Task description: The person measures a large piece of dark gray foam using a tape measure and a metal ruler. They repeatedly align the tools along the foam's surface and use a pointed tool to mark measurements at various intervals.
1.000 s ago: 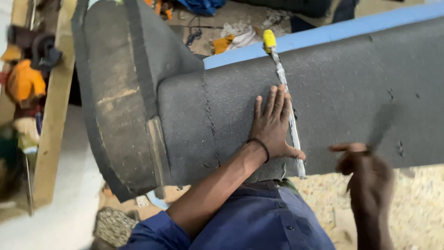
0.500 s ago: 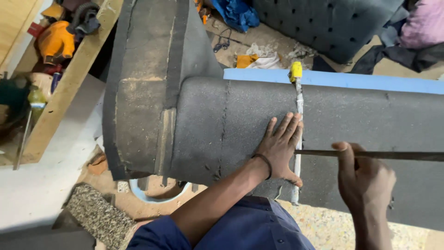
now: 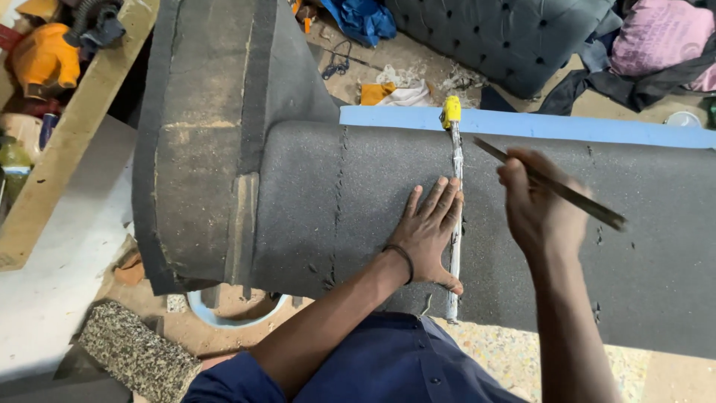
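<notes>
Workshop floor littered with scraps framed the scene, with a tufted grey sofa back (image 3: 507,37) at the top and a blue cloth (image 3: 365,19) crumpled beside it. Across the middle lay a long grey foam slab (image 3: 335,201), set on a light blue sheet (image 3: 597,128) whose edge showed along the far side.

The left hand (image 3: 429,231) lay flat and open on the foam, fingers spread, pressing against a long metal straightedge with a yellow end (image 3: 453,201) that ran across the slab. The right hand (image 3: 541,205) was closed around a thin dark blade or rod (image 3: 556,186), held just above the foam beside the straightedge; its exact kind could not be made out.

The foam looked soft and light, dense enough to keep its shape but easy to dent, and its seams appeared already split in places. It would probably be best held by a flat palm, as pinching an edge could tear it.

No readable labels showed. An orange power tool (image 3: 41,56) sat at upper left beyond a wooden beam (image 3: 74,127), a green bottle (image 3: 13,168) below it, a pink bundle (image 3: 660,37) at upper right, and a speckled foam block (image 3: 138,358) on the floor at lower left.
</notes>
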